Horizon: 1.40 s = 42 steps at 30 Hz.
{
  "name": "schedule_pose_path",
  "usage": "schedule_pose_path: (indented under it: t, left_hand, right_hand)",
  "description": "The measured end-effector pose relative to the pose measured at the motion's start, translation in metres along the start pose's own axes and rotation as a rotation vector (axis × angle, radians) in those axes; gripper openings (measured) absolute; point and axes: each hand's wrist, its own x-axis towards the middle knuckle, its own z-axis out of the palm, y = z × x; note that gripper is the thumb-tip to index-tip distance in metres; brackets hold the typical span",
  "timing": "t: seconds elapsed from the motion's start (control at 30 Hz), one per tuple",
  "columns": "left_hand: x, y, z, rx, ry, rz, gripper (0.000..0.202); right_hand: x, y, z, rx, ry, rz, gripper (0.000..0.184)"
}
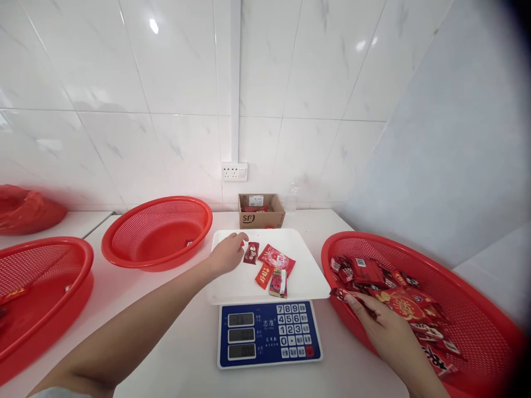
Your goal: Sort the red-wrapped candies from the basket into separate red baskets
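A white tray (232, 284) sits on a blue electronic scale (269, 334) and carries several red snack packets (271, 265). My left hand (226, 254) reaches over the tray's left part, fingers curled around a small red packet at its fingertips. My right hand (384, 329) lies inside the red mesh basket (477, 331) at the right, fingers pinched on a small dark packet among many red packets (398, 296).
An almost bare red basket (157, 232) stands at the back left, another red basket (41, 287) at the far left edge, a red bag (25, 210) behind it. A small cardboard box (261, 211) stands against the tiled wall below a socket (234, 172).
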Motion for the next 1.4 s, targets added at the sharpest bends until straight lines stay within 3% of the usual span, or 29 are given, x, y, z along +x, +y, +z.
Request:
schedule_pose_path:
  t: [0.1,0.33,0.63,0.77,0.93,1.1,1.3,1.4]
  left_hand:
    - [-0.001,0.007,0.003,-0.028,-0.016,0.031,0.028]
    - [-0.018,0.037,0.017,0.027,-0.124,0.223,0.04]
    - [-0.019,0.031,0.021,-0.064,-0.17,0.228,0.034]
    - [-0.018,0.027,0.024,-0.18,-0.131,0.162,0.043]
    - [-0.014,0.027,0.017,-0.33,-0.047,0.112,0.022]
    - [-0.014,0.033,0.007,-0.4,0.015,0.098,0.027]
    - [-0.022,0.043,0.018,-0.263,-0.106,0.235,0.023]
    - [-0.024,0.048,0.025,-0.121,-0.177,0.371,0.041]
  right_hand:
    - [0.0,0.0,0.0,0.004,-0.008,0.005,0.046]
    - [-0.001,-0.004,-0.001,0.013,-0.009,0.012,0.048]
    - [-0.002,-0.006,-0.002,0.013,-0.02,0.041,0.051]
    - [-0.001,-0.005,-0.001,0.011,-0.02,0.036,0.051]
    - [-0.002,-0.006,0.0,0.017,-0.016,0.027,0.05]
    - [-0.002,-0.005,0.0,0.002,-0.016,0.029,0.05]
    - [-0.002,-0.007,-0.002,-0.002,-0.029,0.016,0.049]
    - [-0.004,-0.008,-0.002,-0.003,-0.034,0.017,0.048]
